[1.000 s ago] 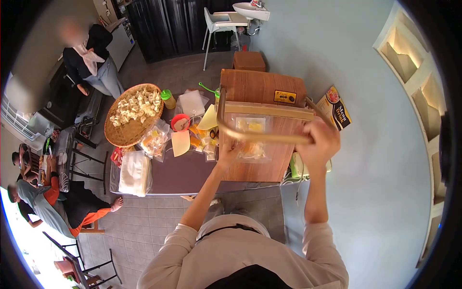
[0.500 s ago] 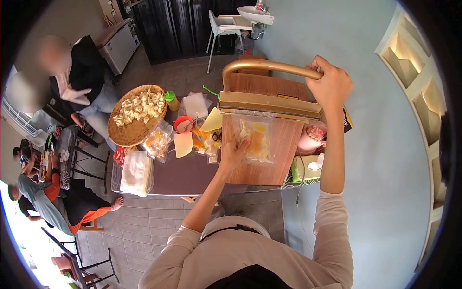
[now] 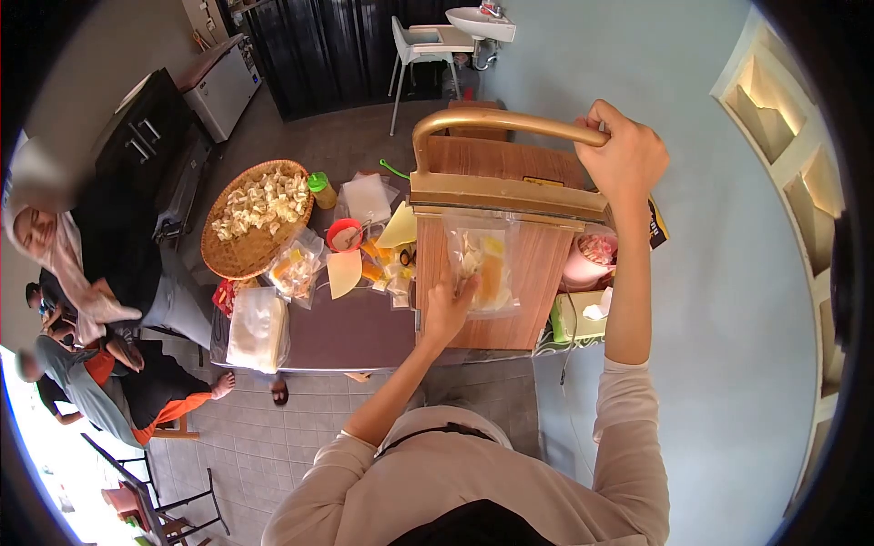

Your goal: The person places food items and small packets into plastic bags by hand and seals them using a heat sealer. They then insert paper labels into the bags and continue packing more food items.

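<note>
A clear plastic bag (image 3: 503,289) of dumplings with yellow and orange packets lies on the wood-patterned board of a bag sealer (image 3: 537,314). Its top edge reaches under the sealer's gold bar (image 3: 501,189). My left hand (image 3: 446,309) is at the bag's left side, thumb over the plastic and fingers along its edge. Wrapped round the free end of the curved gold handle (image 3: 501,121) is my right hand (image 3: 626,153).
Left on the table are a woven tray (image 3: 223,255) of dumplings, a red bowl (image 3: 346,235), a green-capped bottle (image 3: 322,191), filled bags (image 3: 296,266) and a plastic-bag stack (image 3: 258,329). A pink container (image 3: 587,266) stands right. A person (image 3: 118,246) is beyond the table's left end.
My left hand has drawn back slightly toward the bag's left edge, uncovering more of it. The right hand stays on the handle. The person at left has moved nearer the seated people.
</note>
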The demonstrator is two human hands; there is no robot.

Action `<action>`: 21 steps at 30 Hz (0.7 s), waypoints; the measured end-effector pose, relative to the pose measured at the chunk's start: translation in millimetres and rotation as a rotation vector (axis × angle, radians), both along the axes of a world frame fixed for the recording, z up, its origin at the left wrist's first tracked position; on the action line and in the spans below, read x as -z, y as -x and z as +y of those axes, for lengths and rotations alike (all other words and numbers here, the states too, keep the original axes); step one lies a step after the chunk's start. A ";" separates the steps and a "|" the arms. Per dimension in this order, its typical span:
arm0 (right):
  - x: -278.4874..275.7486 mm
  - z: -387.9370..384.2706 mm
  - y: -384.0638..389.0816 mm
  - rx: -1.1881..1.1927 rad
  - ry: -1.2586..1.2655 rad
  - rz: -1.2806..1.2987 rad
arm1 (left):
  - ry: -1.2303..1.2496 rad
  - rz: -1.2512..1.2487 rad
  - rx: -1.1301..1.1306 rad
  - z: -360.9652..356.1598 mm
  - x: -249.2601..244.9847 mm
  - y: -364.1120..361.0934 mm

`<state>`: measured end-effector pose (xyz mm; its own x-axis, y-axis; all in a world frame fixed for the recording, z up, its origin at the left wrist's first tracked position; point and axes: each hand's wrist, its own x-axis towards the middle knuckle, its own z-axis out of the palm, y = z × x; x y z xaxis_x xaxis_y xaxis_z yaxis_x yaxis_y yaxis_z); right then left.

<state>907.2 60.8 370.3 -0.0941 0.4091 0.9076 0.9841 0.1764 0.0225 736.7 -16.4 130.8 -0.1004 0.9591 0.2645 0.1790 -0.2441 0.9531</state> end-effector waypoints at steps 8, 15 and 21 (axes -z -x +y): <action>1.7 -1.3 0.9 0.006 -0.028 -0.024 | -0.209 0.225 -0.110 -16.9 -43.4 -12.9; 3.3 -3.4 0.1 0.003 -0.027 -0.025 | -0.182 0.239 -0.117 -22.1 -31.2 -14.7; 3.1 -2.4 0.2 0.003 -0.040 -0.016 | -0.100 0.118 -0.085 -29.7 -32.9 -9.6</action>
